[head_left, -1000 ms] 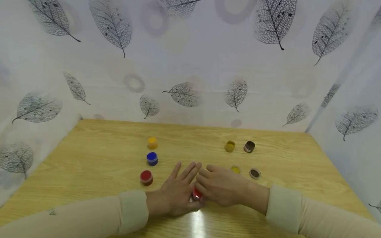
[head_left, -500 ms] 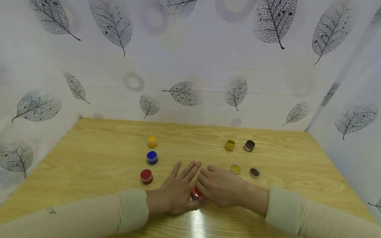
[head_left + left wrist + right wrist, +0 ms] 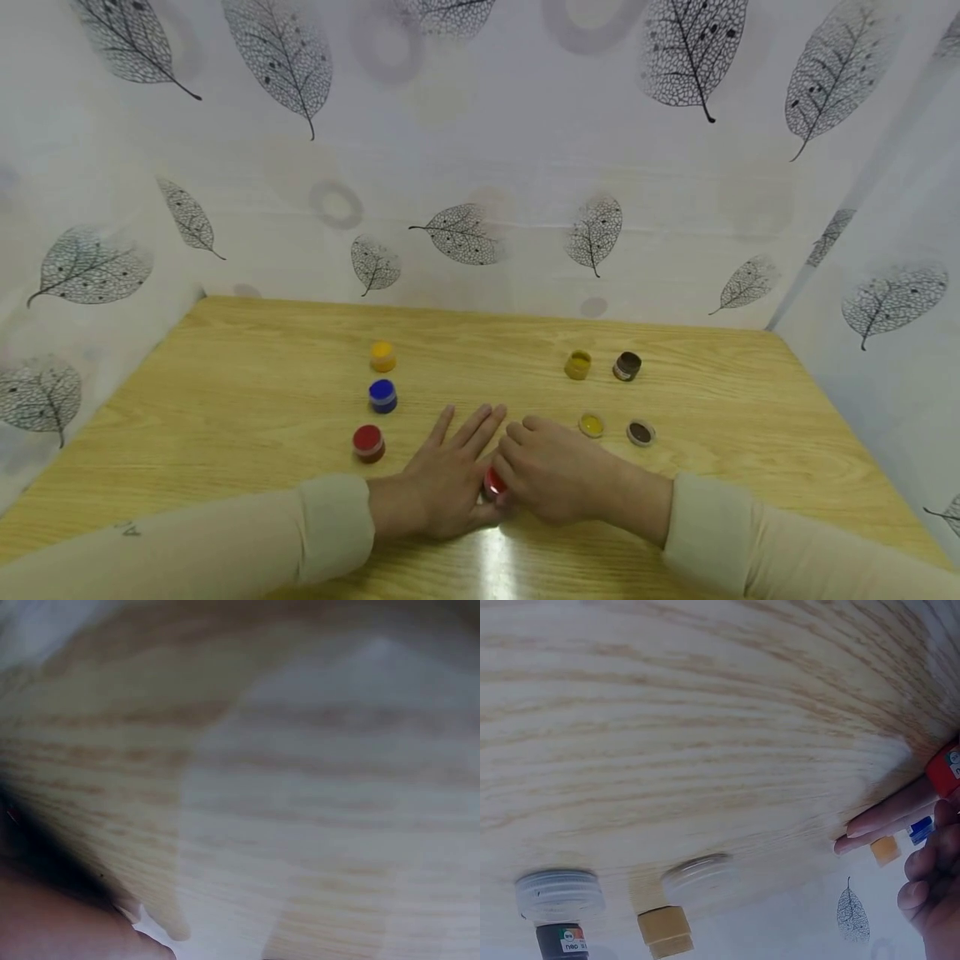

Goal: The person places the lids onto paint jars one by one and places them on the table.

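Observation:
A small red paint jar [image 3: 495, 483] stands on the table between both hands in the head view. My left hand [image 3: 444, 490] lies low against its left side, thumb in front, with the other fingers stretched forward and spread. From the right, my right hand [image 3: 558, 471] grips the top of the jar with curled fingers, covering much of it. In the right wrist view, part of the red jar [image 3: 945, 769] and its label show beside the curled fingers [image 3: 930, 862]. The left wrist view shows mostly table and a blurred bit of hand.
On the left stand closed jars: dark red [image 3: 368, 443], blue [image 3: 382, 396] and orange [image 3: 382, 357]. At the right are an uncovered ochre jar [image 3: 577, 365] and dark brown jar [image 3: 627, 367], with a yellow-stained lid [image 3: 591, 425] and brown-stained lid [image 3: 641, 432] nearer.
Both hands stay at the red jar with almost no movement; the right hand turns very slightly. The whole head view shifts up a little.

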Demonstrator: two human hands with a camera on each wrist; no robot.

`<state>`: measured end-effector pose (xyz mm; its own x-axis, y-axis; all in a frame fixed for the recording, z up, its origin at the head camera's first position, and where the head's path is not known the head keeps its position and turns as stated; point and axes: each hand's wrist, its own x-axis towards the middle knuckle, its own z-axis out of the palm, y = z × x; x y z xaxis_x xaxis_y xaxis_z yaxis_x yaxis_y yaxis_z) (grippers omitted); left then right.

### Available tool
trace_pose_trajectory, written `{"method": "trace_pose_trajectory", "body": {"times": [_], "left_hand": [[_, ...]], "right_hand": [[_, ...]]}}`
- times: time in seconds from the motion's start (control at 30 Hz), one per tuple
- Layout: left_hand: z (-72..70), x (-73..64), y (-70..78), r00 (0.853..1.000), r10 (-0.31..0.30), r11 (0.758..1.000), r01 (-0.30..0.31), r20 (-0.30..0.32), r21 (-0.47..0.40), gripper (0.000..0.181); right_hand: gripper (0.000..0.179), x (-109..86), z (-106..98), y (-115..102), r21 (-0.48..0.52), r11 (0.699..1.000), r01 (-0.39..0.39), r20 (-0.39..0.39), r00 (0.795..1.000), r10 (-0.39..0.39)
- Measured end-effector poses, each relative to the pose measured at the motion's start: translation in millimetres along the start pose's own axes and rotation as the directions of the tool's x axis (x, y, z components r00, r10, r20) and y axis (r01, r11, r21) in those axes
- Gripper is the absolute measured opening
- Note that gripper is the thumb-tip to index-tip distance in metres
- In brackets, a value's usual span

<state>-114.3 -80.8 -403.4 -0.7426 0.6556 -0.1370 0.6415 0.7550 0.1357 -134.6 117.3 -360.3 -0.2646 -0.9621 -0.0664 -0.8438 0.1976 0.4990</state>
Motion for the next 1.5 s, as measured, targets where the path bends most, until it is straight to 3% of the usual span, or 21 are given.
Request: {"method": "trace_pose_trajectory", "body": {"times": [0.23, 0.43, 0.87, 1.0, 1.2, 1.5], "left_hand": [[0.6, 1.6, -0.6, 1.0, -0.004, 1.0, 0.004, 0.005, 0.028, 0.079], [3.6, 2.2, -2.2, 1.0, 0.002, 0.999, -0.001, -0.024, 0.045, 0.08], [4.2, 2.6, -4.0, 0.999, 0.018, 0.997, -0.016, -0.026, 0.073, 0.083], [0.2, -0.4, -1.4, 1.0, 0.008, 1.0, -0.007, -0.018, 0.028, 0.083], [-4.3, -1.2, 1.5, 1.0, -0.003, 0.999, 0.003, -0.001, -0.053, 0.084], [-7.2, -0.5, 3.1, 0.998, -0.03, 0.998, 0.027, 0.049, 0.062, 0.084]], "right_hand": [[0.036, 1.4, -1, -2, 0.024, 0.999, -0.036, 0.029, 0.999, 0.036], [0.041, 2.3, -1, -1, 0.062, 0.996, -0.067, 0.014, 0.998, 0.066], [0.042, 1.5, 0, -2, 0.135, 0.984, -0.116, -0.019, 0.993, 0.119], [0.046, 1.0, -4, 6, 0.077, 0.994, -0.071, 0.018, 0.997, 0.07], [0.037, 3.3, -9, 15, -0.002, 0.997, 0.082, 0.019, 0.996, -0.081], [0.039, 7.5, -11, 8, 0.028, 0.997, 0.071, 0.05, 0.996, -0.072]]}}
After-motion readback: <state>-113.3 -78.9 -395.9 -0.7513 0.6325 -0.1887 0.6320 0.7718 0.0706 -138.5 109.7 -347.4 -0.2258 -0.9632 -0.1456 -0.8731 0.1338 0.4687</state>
